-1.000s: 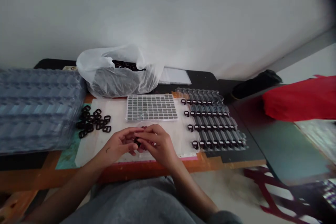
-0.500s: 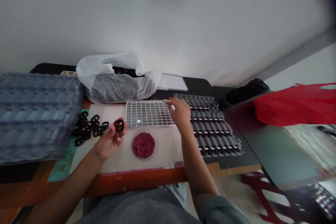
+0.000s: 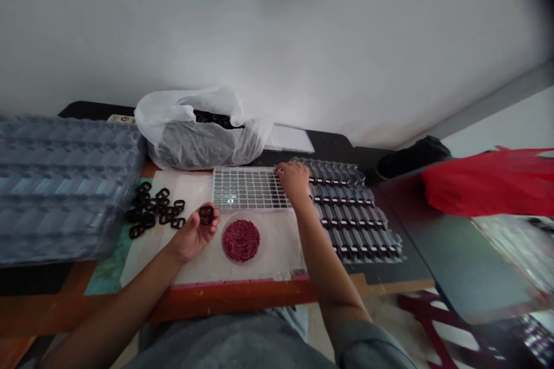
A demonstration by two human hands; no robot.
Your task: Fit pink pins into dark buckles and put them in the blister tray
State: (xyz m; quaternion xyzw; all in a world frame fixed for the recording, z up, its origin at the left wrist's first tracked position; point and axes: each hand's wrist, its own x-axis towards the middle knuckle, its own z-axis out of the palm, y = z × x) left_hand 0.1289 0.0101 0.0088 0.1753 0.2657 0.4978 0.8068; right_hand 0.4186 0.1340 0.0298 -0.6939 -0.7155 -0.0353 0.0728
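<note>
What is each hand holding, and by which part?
The left hand holds a black frame-shaped piece by its outer rim, between thumb and fingers. The right hand is at the gridded tray; whether it grips anything cannot be told.

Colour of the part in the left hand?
Black; the part in the left hand shows best in the head view.

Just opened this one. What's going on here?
A person's left hand holds up a black piece with two openings. The right hand reaches to the far right corner of a gridded white tray; whether its fingertips grip anything is unclear. Small dark red pieces sit in a round dish nearer the person. Loose black pieces lie to the left, and ribbed clear trays holding rows of black parts to the right.
</note>
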